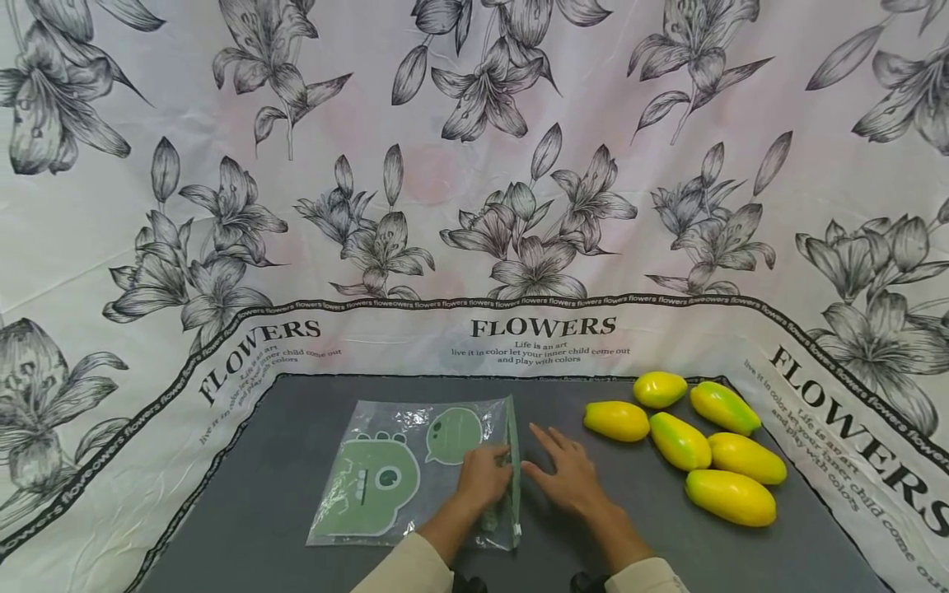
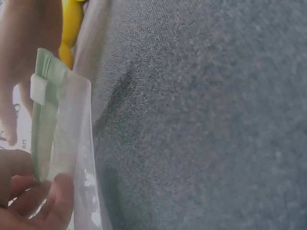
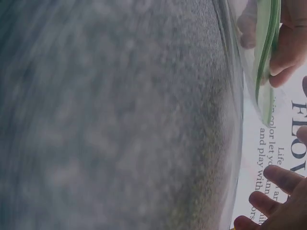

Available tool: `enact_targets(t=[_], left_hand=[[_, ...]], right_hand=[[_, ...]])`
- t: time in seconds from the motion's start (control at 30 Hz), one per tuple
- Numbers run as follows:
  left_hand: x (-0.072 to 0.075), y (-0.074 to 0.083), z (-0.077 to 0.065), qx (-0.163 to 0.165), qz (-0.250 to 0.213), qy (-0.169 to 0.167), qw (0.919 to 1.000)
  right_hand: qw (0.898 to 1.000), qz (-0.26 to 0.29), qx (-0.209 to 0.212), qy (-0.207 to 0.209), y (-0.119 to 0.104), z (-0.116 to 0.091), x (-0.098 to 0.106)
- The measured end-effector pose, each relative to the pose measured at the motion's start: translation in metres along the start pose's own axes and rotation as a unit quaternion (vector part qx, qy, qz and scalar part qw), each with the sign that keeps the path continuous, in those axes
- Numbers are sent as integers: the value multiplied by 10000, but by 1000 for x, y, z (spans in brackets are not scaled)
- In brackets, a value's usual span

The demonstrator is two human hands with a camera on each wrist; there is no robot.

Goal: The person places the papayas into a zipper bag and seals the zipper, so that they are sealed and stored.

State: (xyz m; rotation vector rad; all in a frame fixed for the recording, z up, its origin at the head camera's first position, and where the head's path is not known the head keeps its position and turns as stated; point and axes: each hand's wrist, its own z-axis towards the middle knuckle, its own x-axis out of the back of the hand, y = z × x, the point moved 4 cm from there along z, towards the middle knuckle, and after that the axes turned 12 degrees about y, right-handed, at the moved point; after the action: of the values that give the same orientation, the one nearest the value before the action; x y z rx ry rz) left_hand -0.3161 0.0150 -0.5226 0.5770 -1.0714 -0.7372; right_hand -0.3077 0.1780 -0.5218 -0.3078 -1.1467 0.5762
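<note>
Under the left hand (image 1: 484, 476), which pinches its green slider edge (image 1: 516, 512), I see a clear cartoon-print bag (image 1: 411, 478); just beside it, the right hand (image 1: 569, 478) spreads, empty. One-sided grip could let the slick film slip. Beyond both hands, cloth (image 1: 474, 247) reads “FLOWERS” and “Life is an art”.

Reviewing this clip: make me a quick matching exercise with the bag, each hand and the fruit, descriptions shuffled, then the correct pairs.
1. Bag
2. Left hand
3. Right hand
4. Fruit

A. Fingers spread, holding nothing
B. Mostly yellow, six pieces grouped together
C. Gripping near the green edge
D. See-through, with green cartoon prints

Pairs: 1-D, 2-C, 3-A, 4-B
</note>
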Motion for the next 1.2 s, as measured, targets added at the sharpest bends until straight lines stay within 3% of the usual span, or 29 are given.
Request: enact_targets(t=[0.2,0.4,0.5,0.6,0.8,1.2], left_hand=[[9,2,-2,535,-583,-78,9968],[17,2,-2,690,-1062,-15,9919],[19,-1,-1,1045,-1721,-137,9794],[22,-4,-2,1492,-2377,-271,9594],[29,-7,0,1879,-2984,-426,9348],[50,-6,2,1967,-3602,-297,9114]], right_hand=[[9997,117,70,-194,-4,-2,-5],[9990,250,141,-344,-9,-4,-7],[9985,329,102,-415,-10,-4,-8],[9982,377,61,-465,-10,-4,-9],[9977,472,71,-476,-8,-2,-10],[9975,538,285,-370,-9,-1,-12]])
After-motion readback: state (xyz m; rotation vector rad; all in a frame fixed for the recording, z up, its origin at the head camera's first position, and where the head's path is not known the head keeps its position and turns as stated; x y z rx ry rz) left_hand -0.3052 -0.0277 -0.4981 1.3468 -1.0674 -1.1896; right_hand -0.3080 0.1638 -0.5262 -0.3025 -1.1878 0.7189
